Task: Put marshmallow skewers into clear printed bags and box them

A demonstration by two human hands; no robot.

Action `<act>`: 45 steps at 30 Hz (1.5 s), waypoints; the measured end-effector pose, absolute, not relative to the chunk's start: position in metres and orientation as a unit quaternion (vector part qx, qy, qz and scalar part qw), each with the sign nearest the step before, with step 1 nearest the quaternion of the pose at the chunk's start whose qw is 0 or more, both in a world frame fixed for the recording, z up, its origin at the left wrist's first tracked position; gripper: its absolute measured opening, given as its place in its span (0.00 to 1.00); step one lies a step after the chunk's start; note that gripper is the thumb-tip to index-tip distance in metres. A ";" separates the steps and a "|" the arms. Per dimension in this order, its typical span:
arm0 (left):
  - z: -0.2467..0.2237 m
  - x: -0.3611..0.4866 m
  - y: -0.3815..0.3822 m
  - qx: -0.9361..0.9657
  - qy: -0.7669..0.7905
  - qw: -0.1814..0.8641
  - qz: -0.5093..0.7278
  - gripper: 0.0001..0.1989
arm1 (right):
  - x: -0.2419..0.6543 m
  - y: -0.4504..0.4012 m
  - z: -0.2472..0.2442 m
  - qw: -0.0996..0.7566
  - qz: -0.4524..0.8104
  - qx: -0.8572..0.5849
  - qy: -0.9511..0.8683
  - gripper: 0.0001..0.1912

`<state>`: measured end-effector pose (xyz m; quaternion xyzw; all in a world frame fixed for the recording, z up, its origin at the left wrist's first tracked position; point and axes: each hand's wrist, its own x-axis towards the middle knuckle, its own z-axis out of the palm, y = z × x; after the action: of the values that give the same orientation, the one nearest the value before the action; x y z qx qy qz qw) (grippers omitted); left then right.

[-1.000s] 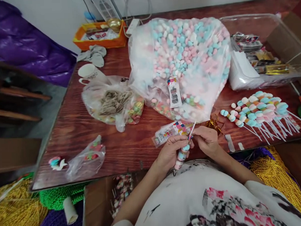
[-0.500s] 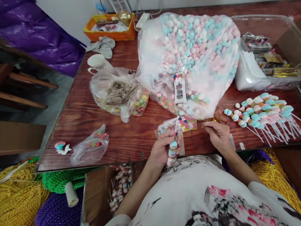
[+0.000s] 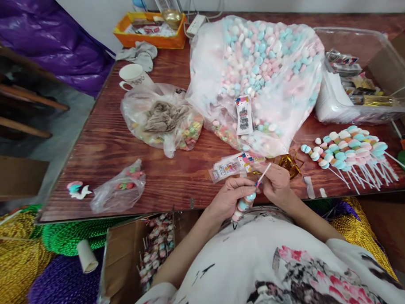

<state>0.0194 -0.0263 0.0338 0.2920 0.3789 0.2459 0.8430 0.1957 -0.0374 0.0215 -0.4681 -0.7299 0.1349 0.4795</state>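
Observation:
My left hand (image 3: 226,199) is closed around the top of a wrapped marshmallow skewer (image 3: 244,205), which slants down toward my shirt. Its white stick (image 3: 264,173) pokes up between my hands. Fingers pinched, my right hand (image 3: 277,183) is at the gathered neck of the wrapper, with a thin gold twist tie (image 3: 257,172) showing beside its fingertips. Behind that hand lies a tangle of gold twist ties (image 3: 291,165). Printed clear bags (image 3: 228,167) are fanned out on the table just beyond my left hand.
Unwrapped marshmallow skewers (image 3: 351,149) lie in a pile on the right. A big bag of marshmallows (image 3: 255,66) fills the back, beside a clear bin (image 3: 367,31). Left are a candy bag (image 3: 138,127), a mug (image 3: 133,75) and an orange tray (image 3: 148,41). A carton (image 3: 118,261) holds wrapped skewers below.
My right hand has come left from the gold ties to the skewer's stick, bringing a gold tie. My left hand has shifted slightly right, and the skewer now tilts.

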 end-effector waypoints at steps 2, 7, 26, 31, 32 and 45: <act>0.032 0.018 -0.029 0.314 0.378 0.835 0.246 0.14 | 0.193 -0.039 0.021 0.484 0.174 -0.466 -0.720 0.23; 0.031 0.009 -0.031 0.407 0.395 0.770 0.292 0.10 | 0.192 -0.046 0.018 0.534 0.330 -0.471 -0.620 0.12; 0.030 0.003 -0.028 0.634 0.298 0.645 0.305 0.09 | 0.228 -0.023 0.038 0.370 0.399 -0.363 -0.757 0.11; 0.034 -0.002 -0.032 0.618 0.324 0.641 0.318 0.10 | 0.218 -0.011 0.027 0.320 0.530 -0.315 -0.719 0.12; 0.033 -0.002 -0.032 0.612 0.328 0.643 0.323 0.10 | 0.217 -0.011 0.025 0.334 0.530 -0.319 -0.711 0.11; 0.019 0.016 -0.026 0.506 0.449 0.631 0.379 0.09 | 0.203 -0.045 0.035 0.516 0.341 -0.450 -0.644 0.17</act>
<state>0.0165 -0.0262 0.0188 0.5063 0.4490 0.3788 0.6314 0.2029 -0.0451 0.0350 -0.4503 -0.6438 0.3413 0.5160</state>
